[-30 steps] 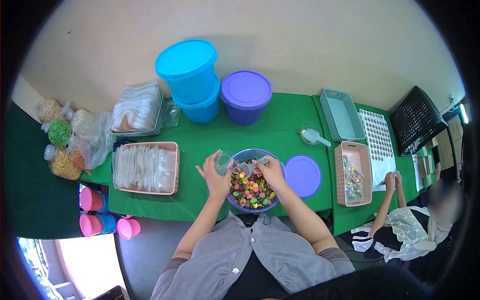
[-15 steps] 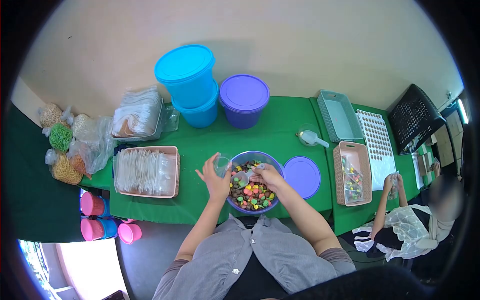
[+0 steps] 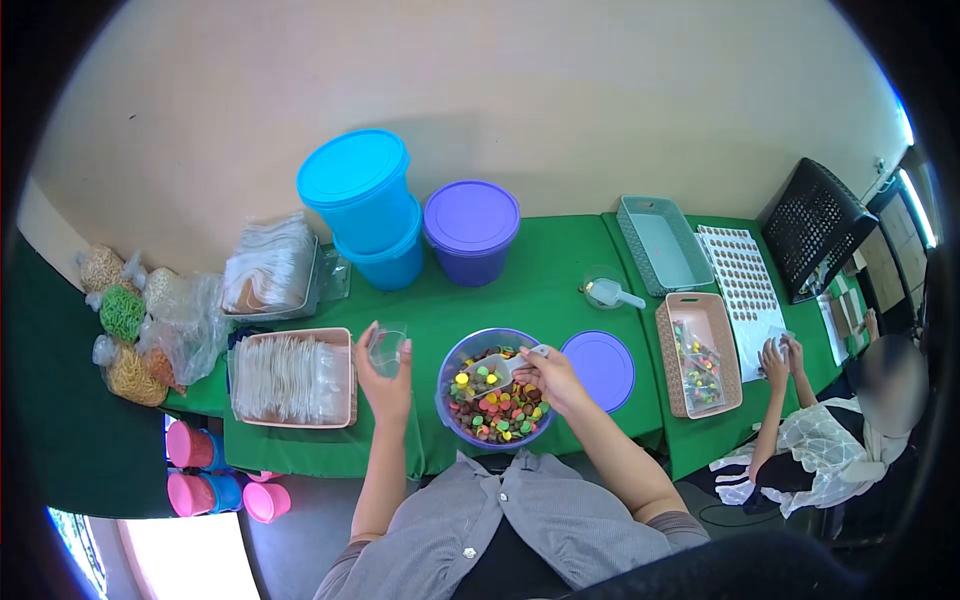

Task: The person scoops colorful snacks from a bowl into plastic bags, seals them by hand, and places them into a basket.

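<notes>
My left hand (image 3: 385, 378) is wrapped round a small clear cup (image 3: 388, 350), held left of the purple bowl. In my right hand (image 3: 545, 374) is the handle of a clear scoop (image 3: 487, 377), loaded with colourful pieces. The scoop is over the left part of the bowl (image 3: 447, 425), which holds brown, red, green and yellow pieces (image 3: 505, 410). Right beside the bowl lies a round purple lid (image 3: 598, 370).
A pink basket of packets (image 3: 353, 410) stands at left, blue buckets (image 3: 365, 195) and a purple bucket (image 3: 471, 230) behind. Another scoop (image 3: 612, 292) lies at the back. Rightward are a pink basket (image 3: 665, 365), a teal basket (image 3: 660, 245) and a co-worker's hands (image 3: 780, 360).
My left hand has moved left with the cup, away from the bowl. The scoop in my right hand has come up from among the pieces, filled. The view has shifted slightly.
</notes>
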Action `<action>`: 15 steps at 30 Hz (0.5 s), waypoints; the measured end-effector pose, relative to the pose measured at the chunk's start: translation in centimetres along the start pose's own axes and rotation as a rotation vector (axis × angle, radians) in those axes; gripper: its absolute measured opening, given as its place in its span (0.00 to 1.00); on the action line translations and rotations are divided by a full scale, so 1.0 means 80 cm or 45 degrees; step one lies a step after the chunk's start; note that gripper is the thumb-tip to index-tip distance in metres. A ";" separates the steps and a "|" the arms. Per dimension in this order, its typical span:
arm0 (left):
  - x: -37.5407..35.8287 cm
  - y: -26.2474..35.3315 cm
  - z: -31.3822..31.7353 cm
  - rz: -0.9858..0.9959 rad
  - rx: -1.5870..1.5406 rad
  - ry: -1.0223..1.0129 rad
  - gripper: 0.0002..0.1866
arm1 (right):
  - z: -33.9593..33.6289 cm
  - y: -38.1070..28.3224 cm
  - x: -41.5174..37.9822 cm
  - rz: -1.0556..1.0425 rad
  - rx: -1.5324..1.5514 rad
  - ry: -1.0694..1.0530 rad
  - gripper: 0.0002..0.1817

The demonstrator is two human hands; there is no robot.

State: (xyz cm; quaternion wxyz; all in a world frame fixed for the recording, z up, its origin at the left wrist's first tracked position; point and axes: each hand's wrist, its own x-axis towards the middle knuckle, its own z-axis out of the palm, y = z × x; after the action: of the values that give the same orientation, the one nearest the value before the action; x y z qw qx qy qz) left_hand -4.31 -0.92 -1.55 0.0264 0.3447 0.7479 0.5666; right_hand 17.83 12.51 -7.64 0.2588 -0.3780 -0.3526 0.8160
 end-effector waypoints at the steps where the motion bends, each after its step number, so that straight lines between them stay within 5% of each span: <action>1: 0.000 0.014 -0.005 0.067 -0.138 0.025 0.29 | -0.002 -0.008 -0.009 -0.040 0.062 0.022 0.12; 5: -0.019 0.037 -0.002 0.159 -0.724 -0.072 0.28 | -0.016 -0.043 -0.042 -0.202 0.197 0.108 0.09; 9: -0.037 0.053 0.022 0.178 -0.786 -0.355 0.33 | -0.019 -0.080 -0.074 -0.416 0.268 0.203 0.07; 11: -0.036 0.054 0.034 0.229 -0.357 -0.852 0.35 | -0.011 -0.102 -0.093 -0.544 0.272 0.253 0.06; 15: -0.052 0.061 0.063 0.291 -0.200 -1.073 0.36 | -0.010 -0.119 -0.112 -0.641 0.197 0.308 0.06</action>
State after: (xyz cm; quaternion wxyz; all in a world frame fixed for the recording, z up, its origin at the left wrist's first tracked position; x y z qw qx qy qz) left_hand 3.42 1.53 -0.56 0.2922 0.6231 0.5835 0.4311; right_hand 25.15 12.55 3.23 0.5215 -0.3522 -0.3387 0.6995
